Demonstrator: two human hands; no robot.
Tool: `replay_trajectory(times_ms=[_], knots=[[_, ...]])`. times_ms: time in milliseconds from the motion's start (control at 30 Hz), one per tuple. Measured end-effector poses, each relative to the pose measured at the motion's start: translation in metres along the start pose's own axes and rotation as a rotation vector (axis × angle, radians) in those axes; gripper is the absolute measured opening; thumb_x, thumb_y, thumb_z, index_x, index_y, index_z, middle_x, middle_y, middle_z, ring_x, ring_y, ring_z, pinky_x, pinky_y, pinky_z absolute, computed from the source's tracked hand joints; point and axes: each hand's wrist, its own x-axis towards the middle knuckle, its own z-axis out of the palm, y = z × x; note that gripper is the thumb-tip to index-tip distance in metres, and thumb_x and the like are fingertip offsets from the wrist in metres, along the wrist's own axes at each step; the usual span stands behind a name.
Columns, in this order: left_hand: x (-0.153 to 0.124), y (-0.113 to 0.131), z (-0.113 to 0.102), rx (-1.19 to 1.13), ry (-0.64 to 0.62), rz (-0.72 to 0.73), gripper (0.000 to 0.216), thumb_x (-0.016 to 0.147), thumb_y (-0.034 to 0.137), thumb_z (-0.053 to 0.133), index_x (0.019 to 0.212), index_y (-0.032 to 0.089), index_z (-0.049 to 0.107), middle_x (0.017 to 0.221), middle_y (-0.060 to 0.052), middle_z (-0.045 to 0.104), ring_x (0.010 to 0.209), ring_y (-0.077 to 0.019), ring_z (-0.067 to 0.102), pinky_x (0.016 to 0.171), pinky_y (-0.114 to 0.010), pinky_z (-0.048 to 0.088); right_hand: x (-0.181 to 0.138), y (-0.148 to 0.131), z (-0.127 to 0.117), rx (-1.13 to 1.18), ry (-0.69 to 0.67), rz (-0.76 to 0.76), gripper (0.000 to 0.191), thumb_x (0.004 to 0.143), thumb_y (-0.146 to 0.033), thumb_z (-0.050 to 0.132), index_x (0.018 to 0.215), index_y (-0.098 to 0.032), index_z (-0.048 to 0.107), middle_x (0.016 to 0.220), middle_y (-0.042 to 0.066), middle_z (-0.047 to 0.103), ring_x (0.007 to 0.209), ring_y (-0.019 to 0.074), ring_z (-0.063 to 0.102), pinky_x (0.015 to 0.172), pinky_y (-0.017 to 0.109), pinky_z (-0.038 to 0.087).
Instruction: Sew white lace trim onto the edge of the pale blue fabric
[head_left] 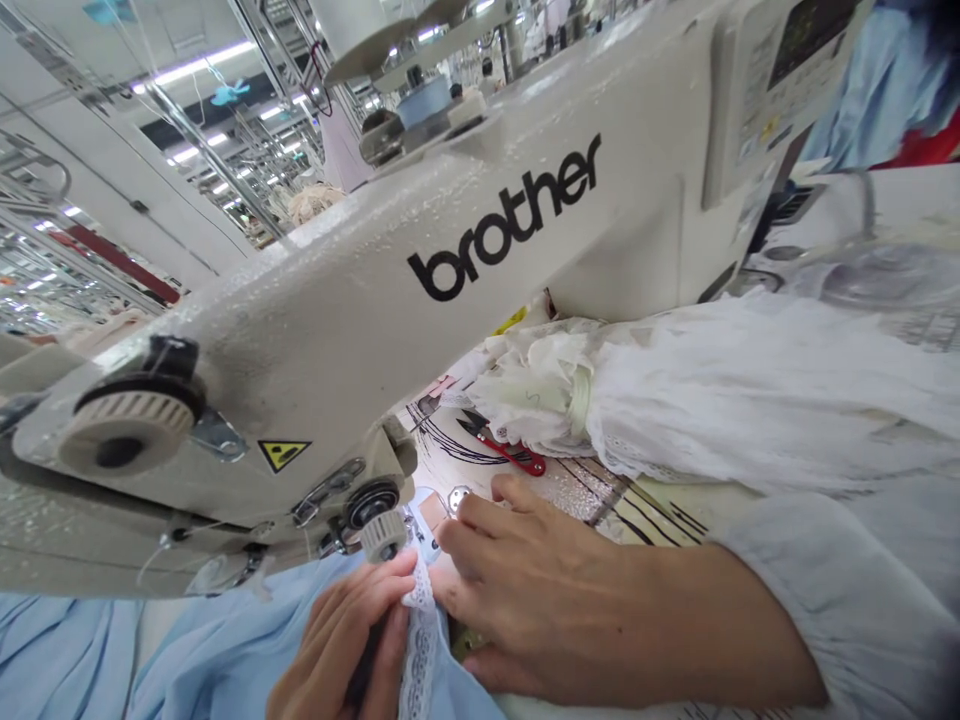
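A strip of white lace trim (420, 655) runs along light blue fabric (225, 630) toward the presser foot area of a white sewing machine (360, 330). My left hand (349, 640) holds the trim from its left side, fingers bent and pressed together close under the machine head. On the other side, my right hand (517, 590) has its fingers curled, with the fingertips at the trim's edge beside the needle area. The machine head and my fingers hide the needle and part of the seam.
Behind my right hand lie red-handled thread snips (517, 455) on the machine bed. White gathered lace fabric (735, 390) is heaped at the right. More blue cloth (60, 650) spreads at lower left, and other workstations fill the background.
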Motion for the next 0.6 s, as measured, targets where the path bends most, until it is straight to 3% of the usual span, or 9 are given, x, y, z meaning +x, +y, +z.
replay_trajectory(times_ms=[600], knots=[[0.0018,-0.0058,0.0022,0.106,-0.021,0.091,0.023,0.089,0.014,0.052,0.11,0.017,0.057,0.111,-0.005,0.07,0.106,-0.0095,0.063,0.1,-0.017,0.044,0.0042,0.0005,-0.0045,0.006,-0.041,0.029,0.032,0.094,-0.043,0.049,0.105,-0.015,0.062,0.12,0.013,0.059,0.098,0.0272,0.051,0.085,0.044,0.036]])
